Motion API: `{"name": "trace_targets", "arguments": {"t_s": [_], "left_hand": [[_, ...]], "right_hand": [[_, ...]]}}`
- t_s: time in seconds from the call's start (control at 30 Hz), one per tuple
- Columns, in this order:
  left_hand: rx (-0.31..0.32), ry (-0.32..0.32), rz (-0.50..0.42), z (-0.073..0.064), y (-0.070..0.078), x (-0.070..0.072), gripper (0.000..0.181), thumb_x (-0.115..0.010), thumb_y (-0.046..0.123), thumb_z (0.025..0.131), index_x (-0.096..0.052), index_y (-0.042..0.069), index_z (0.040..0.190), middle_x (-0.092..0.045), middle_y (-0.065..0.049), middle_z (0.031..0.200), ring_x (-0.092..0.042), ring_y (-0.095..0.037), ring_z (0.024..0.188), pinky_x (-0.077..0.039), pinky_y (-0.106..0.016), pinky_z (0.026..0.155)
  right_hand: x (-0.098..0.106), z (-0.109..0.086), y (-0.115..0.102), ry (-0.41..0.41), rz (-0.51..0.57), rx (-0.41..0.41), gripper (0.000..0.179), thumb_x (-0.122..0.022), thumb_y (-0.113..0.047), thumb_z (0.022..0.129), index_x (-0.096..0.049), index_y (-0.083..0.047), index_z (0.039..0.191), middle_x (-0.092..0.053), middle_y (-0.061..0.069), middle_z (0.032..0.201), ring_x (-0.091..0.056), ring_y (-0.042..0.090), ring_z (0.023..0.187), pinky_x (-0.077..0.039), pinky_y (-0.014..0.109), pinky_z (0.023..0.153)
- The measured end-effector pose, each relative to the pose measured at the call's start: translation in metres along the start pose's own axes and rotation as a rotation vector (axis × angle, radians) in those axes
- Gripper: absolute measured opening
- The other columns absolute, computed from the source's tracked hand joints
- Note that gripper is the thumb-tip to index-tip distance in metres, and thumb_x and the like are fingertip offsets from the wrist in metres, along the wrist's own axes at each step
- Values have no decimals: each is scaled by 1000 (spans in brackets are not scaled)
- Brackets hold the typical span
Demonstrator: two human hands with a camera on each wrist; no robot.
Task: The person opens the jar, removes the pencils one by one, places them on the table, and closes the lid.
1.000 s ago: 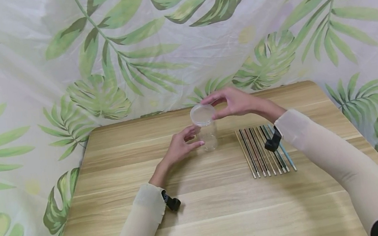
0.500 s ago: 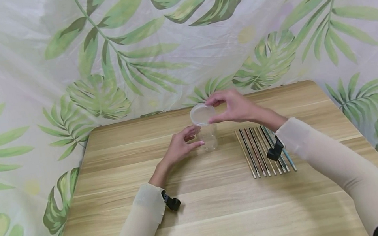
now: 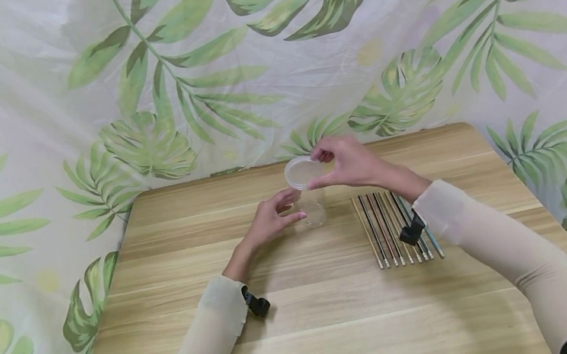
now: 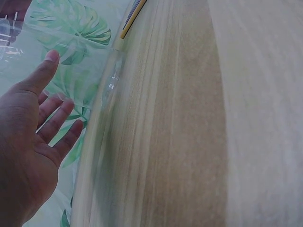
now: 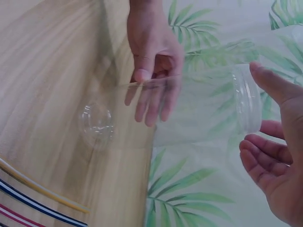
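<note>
A clear plastic jar stands upright on the table near its back edge, with a translucent round lid on top. My left hand holds the jar's lower body from the left, thumb on the near side and fingers on the far side. In the left wrist view, its thumb and fingers lie along the see-through wall of the jar. From the right, my right hand pinches the lid's rim, thumb at the near edge and fingertips at the back. The right wrist view shows thumb and forefinger at opposite sides of the lid.
To the right of the jar, several pencils lie side by side in a row, eraser ends toward me. My right wrist camera hangs above them. Behind the wooden table hangs a leaf-patterned cloth.
My right hand has turned around the lid: the thumb has swung left along the near rim and the fingertips have shifted right at the back. The left hand and jar have stayed put.
</note>
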State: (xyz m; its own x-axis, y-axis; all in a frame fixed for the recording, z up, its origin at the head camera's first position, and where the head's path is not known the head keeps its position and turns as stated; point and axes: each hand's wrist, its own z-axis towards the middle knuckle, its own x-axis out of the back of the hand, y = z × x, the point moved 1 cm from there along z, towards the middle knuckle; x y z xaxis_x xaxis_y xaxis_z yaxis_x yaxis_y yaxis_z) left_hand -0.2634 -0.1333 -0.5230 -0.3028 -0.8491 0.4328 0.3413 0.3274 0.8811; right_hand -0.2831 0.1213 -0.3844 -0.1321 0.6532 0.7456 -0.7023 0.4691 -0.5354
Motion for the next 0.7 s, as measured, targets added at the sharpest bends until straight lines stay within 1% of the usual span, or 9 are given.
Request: {"name": "trace_targets", "arguments": {"t_s": [0.1,0.2,0.33,0.43,0.5,0.6,0.7], "left_hand": [[5,-6,11,0,0,0,67,-88,18,89,-59,1,147,-67,-20,140,-66,-39,129,-55,-46,112],[7,-10,16,0,0,0,67,-88,18,90,-58,1,148,-68,-19,140,-66,-38,129,-55,-45,112],[-3,-14,23,0,-1,1,68,-88,17,90,-58,0,148,-67,-20,141,-66,-38,130,-54,-46,112],[-12,-16,28,0,-2,1,68,-88,17,90,-58,-1,148,-67,-20,140,-66,-38,129,-54,-47,112],[-15,-15,26,0,-3,1,68,-88,17,90,-58,-1,148,-67,-21,140,-66,-40,129,-54,-47,112],[-16,-14,15,0,-2,1,68,-88,17,89,-58,-1,147,-67,-21,140,-65,-41,129,-54,-49,112],[-18,-10,1,0,-1,1,67,-88,15,88,-58,-2,146,-67,-23,140,-65,-43,129,-54,-51,112]], "right_hand": [[5,2,4,-53,61,-18,64,-99,-28,75,-72,4,123,-76,16,116,-72,30,107,-62,42,97],[9,5,11,-120,175,-32,61,-94,-19,83,-67,6,133,-71,20,131,-69,35,120,-59,45,106],[11,10,21,-222,347,-15,57,-84,-6,91,-61,7,141,-62,24,146,-65,41,129,-52,50,114],[11,14,25,-292,441,16,56,-81,-1,93,-59,8,143,-57,25,152,-58,42,137,-46,54,119],[11,16,26,-331,478,35,55,-79,0,93,-59,8,144,-55,24,154,-53,41,143,-43,54,122],[11,18,27,-369,493,54,54,-78,-1,94,-60,7,144,-53,22,156,-45,37,150,-41,50,124],[11,19,28,-382,486,55,54,-78,-2,94,-60,5,144,-53,20,157,-45,35,150,-40,44,125]]}}
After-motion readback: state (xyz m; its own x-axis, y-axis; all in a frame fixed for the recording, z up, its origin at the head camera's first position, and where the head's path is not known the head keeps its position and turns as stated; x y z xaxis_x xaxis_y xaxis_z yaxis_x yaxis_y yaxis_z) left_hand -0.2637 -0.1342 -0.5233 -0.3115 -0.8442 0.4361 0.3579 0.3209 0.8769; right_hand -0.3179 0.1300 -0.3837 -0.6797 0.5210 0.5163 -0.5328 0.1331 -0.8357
